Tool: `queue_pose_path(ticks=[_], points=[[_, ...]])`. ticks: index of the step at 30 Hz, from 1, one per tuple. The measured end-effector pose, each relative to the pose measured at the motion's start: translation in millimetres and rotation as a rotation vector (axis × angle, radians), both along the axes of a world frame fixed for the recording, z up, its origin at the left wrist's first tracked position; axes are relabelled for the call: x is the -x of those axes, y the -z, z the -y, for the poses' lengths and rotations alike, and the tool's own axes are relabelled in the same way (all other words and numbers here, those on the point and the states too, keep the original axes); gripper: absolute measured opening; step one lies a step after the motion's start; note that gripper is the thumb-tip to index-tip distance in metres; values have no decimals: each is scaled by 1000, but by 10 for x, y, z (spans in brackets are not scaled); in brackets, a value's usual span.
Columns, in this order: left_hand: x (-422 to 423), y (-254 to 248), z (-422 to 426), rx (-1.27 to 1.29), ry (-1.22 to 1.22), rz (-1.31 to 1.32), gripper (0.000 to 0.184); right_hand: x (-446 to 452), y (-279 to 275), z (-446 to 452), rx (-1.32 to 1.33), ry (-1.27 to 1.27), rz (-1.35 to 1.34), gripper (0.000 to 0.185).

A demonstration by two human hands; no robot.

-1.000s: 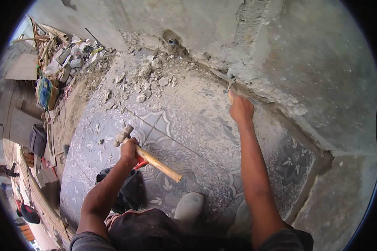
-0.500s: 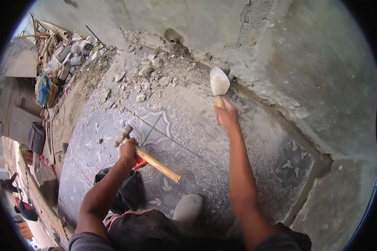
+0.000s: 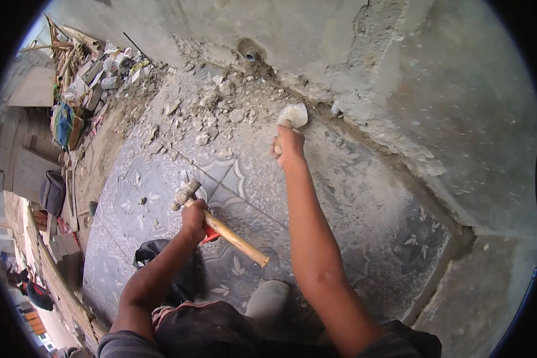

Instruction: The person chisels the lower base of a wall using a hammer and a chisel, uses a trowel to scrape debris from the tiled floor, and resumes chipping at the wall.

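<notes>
My left hand [image 3: 195, 216] is closed round the wooden-handled hammer [image 3: 235, 240] close to its metal head, and a red-handled tool [image 3: 210, 234] shows beneath, in the same grip. Farther forward, my right hand [image 3: 289, 144] grips a trowel [image 3: 295, 114] by its short wooden handle. The trowel's pale, dusty blade lies low over the dusty patterned tile floor [image 3: 244, 200], near the base of the concrete wall [image 3: 459, 107]. Broken rubble [image 3: 212, 110] is spread to the left of the blade.
A pipe end [image 3: 250, 56] sits in a hole in the wall. Debris and wood [image 3: 95, 77] are heaped at the upper left. A black bag [image 3: 151, 250] lies beside my left forearm. My boot [image 3: 268, 300] stands on the tiles. Part of a person [image 3: 39, 295] shows at the lower left.
My right hand has brought the trowel away from the wall's broken edge, leftward toward the rubble, and its blade has turned. My left hand has shifted slightly right with the hammer.
</notes>
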State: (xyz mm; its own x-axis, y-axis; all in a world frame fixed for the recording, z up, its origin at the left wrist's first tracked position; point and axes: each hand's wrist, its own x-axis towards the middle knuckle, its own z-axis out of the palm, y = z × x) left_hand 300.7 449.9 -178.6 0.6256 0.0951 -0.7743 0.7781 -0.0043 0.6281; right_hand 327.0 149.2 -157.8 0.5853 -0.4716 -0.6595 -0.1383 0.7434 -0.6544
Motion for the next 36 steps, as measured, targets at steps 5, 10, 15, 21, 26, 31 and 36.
queue_pose_path(ticks=[5,10,15,21,26,31,36], points=[[91,81,0,-6,6,-26,12,-364,-15,-60,400,-289,-57,20],[28,99,-18,-18,-5,-31,12,68,24,-60,369,-208,40,20],[-25,72,56,24,-58,-17,13,13,94,-205,34,128,21,22],[42,-53,124,-4,-26,-33,11,-452,-19,-157,-49,-67,54,20],[7,11,69,-10,-28,-38,10,-357,-15,-300,87,-43,156,17],[-29,65,27,13,-64,-17,13,-391,113,-358,-2,294,20,20],[-29,78,51,-8,-27,-33,9,-425,32,-305,-2,34,52,23]])
